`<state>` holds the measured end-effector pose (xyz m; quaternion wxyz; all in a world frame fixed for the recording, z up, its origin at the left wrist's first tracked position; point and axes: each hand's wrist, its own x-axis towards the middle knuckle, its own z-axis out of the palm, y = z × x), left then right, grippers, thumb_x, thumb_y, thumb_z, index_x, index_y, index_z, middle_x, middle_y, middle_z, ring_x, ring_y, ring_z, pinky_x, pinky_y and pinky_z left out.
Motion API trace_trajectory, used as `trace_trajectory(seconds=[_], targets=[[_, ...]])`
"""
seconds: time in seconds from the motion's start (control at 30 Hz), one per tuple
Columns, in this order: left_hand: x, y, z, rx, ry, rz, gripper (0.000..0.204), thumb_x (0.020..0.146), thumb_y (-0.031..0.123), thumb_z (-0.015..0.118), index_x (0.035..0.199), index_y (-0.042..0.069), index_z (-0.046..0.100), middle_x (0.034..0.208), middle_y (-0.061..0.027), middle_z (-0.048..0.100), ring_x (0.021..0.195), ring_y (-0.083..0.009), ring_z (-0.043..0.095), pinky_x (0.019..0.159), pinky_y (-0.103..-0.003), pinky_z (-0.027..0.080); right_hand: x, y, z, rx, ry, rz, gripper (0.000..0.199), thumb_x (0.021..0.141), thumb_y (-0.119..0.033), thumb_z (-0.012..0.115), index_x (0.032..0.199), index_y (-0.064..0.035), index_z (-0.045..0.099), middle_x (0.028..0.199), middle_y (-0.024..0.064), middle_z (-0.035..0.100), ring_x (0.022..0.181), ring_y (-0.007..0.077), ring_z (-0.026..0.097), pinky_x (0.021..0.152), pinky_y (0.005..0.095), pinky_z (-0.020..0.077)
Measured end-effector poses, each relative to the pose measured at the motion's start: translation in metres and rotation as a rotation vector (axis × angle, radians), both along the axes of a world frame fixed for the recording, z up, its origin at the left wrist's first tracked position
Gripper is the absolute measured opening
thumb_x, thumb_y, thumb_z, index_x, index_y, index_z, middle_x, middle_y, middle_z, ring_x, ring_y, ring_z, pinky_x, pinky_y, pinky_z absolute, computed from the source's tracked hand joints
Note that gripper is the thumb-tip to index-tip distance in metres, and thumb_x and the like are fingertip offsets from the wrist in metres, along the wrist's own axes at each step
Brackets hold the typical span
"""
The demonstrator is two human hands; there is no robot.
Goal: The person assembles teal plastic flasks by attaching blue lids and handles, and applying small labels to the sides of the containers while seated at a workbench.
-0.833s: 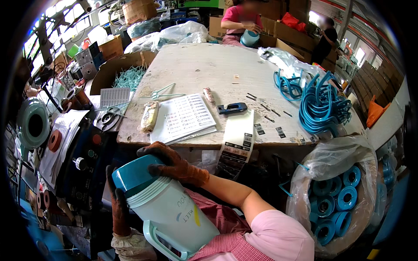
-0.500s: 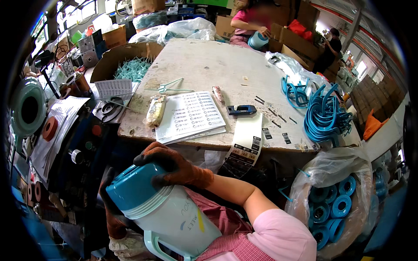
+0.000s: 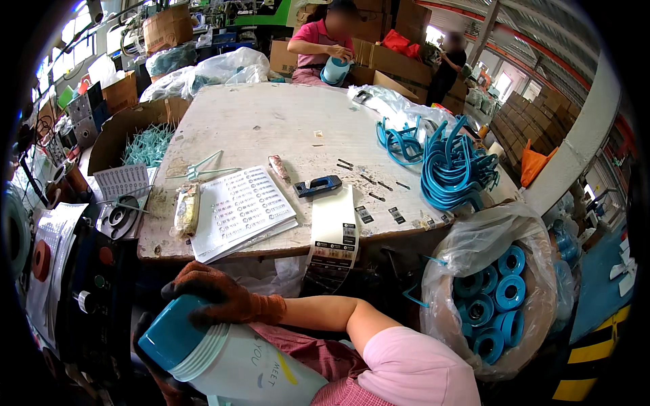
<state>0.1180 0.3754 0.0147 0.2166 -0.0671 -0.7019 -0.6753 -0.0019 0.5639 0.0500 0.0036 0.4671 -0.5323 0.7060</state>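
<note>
A pale blue thermos jug (image 3: 254, 369) lies tilted across my lap, its top end pointing to the left. A teal collar (image 3: 170, 338) sits at that end, above the pale ribbed thread. My right hand (image 3: 220, 296), in an orange-brown glove with dark fingertips, is closed over the collar from above. My left hand (image 3: 152, 369), in a dark glove, is against the collar's left side; shadow and the jug hide most of it. The jug's handle is mostly cut off at the lower edge.
Ahead stands a worn white table (image 3: 237, 111) with label sheets (image 3: 240, 206), a blue-black cutter (image 3: 318, 186), a label strip (image 3: 333, 220) and teal handles (image 3: 453, 169). To the right, a lined box (image 3: 542, 271) holds teal rings. A co-worker (image 3: 318, 40) holds another jug at the far side.
The view has turned to the right, so the table and boxes sit further left in it. My hands still hold the jug, now lower in the picture.
</note>
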Motion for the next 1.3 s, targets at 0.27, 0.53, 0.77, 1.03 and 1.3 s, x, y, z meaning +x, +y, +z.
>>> trace_trajectory(seconds=[0.27,0.53,0.77,1.03,1.3], targets=[[0.011,-0.005,-0.013,-0.081,0.005,0.128,0.098,0.066,0.066,0.063,0.135,0.006,0.028,0.132,-0.0144,0.039,0.12,-0.0284,0.041,0.099,-0.043,0.036,-0.006,-0.001,-0.003,0.049,0.092,0.027,0.047,0.075,-0.029,0.068,0.112,-0.0051,0.053,0.108,0.0129,0.05,0.104,0.0254,0.047,0.092,0.0375,0.0371],[0.041,0.0,0.046,-0.329,0.08,0.161,0.078,0.065,0.048,0.073,0.12,0.001,0.044,0.118,-0.0177,0.048,0.109,-0.0327,0.049,0.095,-0.047,0.04,0.024,0.037,0.045,0.101,0.4,-0.064,0.093,0.056,-0.051,0.077,0.126,-0.0016,0.04,0.12,0.0178,0.04,0.114,0.0351,0.038,0.101,0.0534,0.025],[0.037,0.032,0.07,-0.785,0.208,0.194,0.084,0.058,0.047,0.076,0.122,0.005,0.043,0.11,-0.0159,0.049,0.104,-0.0325,0.049,0.092,-0.047,0.038,0.024,0.031,0.016,0.12,0.415,-0.173,0.083,0.056,-0.044,0.076,0.12,-0.0032,0.043,0.113,0.0151,0.045,0.109,0.033,0.042,0.1,0.0531,0.0259],[0.051,0.018,0.057,-0.432,0.091,0.33,0.078,0.06,0.043,0.076,0.119,0.005,0.042,0.105,-0.0129,0.047,0.1,-0.028,0.045,0.087,-0.043,0.037,0.029,-0.031,0.001,-0.027,0.151,-0.078,0.021,0.089,-0.021,0.047,0.101,-0.0054,0.055,0.097,0.0131,0.053,0.091,0.0274,0.052,0.081,0.0372,0.0401],[0.091,0.02,0.036,-1.348,0.437,0.269,0.04,0.081,0.03,0.06,0.117,0.017,0.047,0.126,-0.0139,0.044,0.118,-0.0415,0.04,0.098,-0.058,0.032,-0.025,0.051,-0.053,0.166,0.391,-0.574,0.042,0.088,-0.024,0.054,0.123,-0.0021,0.046,0.117,0.0165,0.05,0.109,0.0321,0.049,0.095,0.0381,0.0375]])
